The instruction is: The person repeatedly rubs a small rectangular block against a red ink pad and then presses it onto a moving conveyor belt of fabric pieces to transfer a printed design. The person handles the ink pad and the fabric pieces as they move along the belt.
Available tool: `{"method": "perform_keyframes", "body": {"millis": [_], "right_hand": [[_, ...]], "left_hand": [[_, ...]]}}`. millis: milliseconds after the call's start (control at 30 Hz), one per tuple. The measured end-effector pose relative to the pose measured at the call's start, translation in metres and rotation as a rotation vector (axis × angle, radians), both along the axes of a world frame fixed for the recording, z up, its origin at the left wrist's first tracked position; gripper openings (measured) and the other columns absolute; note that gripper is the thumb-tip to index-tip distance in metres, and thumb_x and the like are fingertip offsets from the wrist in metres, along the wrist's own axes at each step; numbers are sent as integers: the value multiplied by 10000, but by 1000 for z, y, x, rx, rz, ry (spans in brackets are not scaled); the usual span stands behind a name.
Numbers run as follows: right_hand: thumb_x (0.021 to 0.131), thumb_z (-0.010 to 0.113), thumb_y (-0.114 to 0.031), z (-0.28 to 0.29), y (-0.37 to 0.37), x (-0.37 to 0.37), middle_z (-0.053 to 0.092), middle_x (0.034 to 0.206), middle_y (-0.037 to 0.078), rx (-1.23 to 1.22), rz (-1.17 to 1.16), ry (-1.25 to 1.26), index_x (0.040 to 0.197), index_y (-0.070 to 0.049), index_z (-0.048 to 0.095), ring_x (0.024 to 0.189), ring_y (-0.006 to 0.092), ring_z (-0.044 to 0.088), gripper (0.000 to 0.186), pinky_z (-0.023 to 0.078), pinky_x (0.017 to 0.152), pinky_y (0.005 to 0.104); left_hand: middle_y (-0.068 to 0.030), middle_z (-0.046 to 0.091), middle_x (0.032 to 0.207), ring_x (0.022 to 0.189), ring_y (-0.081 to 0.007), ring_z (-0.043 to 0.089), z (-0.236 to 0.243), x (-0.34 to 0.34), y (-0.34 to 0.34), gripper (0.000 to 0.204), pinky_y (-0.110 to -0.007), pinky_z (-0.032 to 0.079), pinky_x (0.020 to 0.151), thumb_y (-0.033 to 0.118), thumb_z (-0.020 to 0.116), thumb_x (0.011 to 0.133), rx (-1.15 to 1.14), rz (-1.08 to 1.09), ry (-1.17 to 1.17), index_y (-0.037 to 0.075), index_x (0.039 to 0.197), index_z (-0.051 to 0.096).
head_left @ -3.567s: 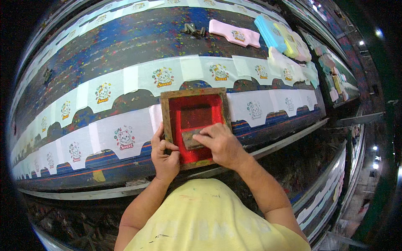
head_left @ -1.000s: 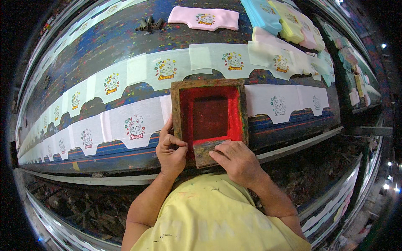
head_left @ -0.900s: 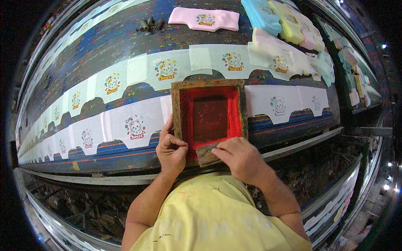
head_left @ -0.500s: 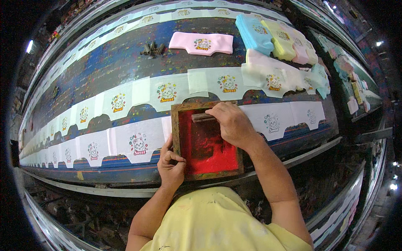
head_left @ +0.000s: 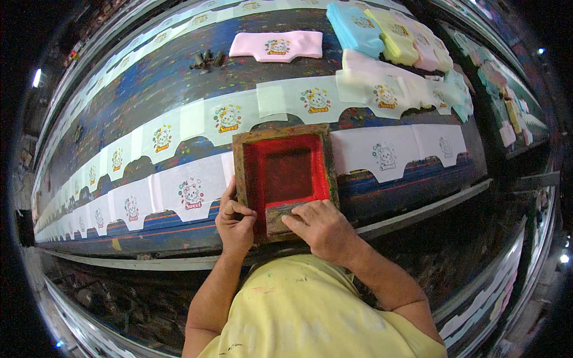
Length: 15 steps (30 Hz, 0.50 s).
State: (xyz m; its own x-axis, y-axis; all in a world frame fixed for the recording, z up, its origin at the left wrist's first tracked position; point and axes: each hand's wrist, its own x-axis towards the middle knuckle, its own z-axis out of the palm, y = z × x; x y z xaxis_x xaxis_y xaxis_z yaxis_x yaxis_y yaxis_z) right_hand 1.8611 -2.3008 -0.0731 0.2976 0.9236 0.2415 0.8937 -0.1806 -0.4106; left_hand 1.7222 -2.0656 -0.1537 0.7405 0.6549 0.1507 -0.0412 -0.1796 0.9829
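Observation:
A wooden-framed printing screen (head_left: 240,173) smeared with red ink lies over the near row of white cloth pieces, right in front of me. My left hand (head_left: 236,225) is closed on the frame's left side, fingers curled near its lower corner. A squeegee with a worn wooden grip (head_left: 279,215) stands at the near end inside the frame, and my right hand (head_left: 322,230) is closed on it from the right. The mesh (head_left: 287,173) shows dark in the middle with bright red along its edges. The cloth under the frame is hidden.
Printed white cloth pieces (head_left: 191,194) run along the table on both sides. Beyond lie a pink stack (head_left: 276,46), small dark objects (head_left: 207,59), and blue (head_left: 355,30) and yellow stacks (head_left: 391,37). A ledge (head_left: 424,206) edges the table's near side.
My right hand has drawn the squeegee from the far end of the screen to its near end. The left hand keeps its hold on the frame. The view has shifted slightly.

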Motion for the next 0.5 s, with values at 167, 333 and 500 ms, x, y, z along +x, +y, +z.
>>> {"method": "perform_keyframes", "body": {"millis": [167,333,500], "right_hand": [[927,833,-240,0,-23,-2,736,1342,114,32,64,122,1349,-89,800,1316,353,669,449,542,1123,521],[885,936,-270,4,-70,19,735,1407,106,202,-131,123,1324,-96,789,1409,376,653,495,519,1201,550],[932,901,-166,15,-146,34,745,1402,100,335,-465,24,1306,-101,805,1372,378,683,392,553,1172,529]], "left_hand": [[-332,490,1795,1643,-345,536,-5,0,1,207,-444,399,1316,-130,733,775,11,1,-22,66,794,674],[-331,517,1776,1645,-380,527,-17,-6,8,167,-471,382,1333,-110,715,746,19,30,-3,50,788,694],[-290,499,1803,1617,-382,544,-25,-3,14,167,-509,353,1368,-128,706,829,-59,-11,-16,30,856,658]]}}
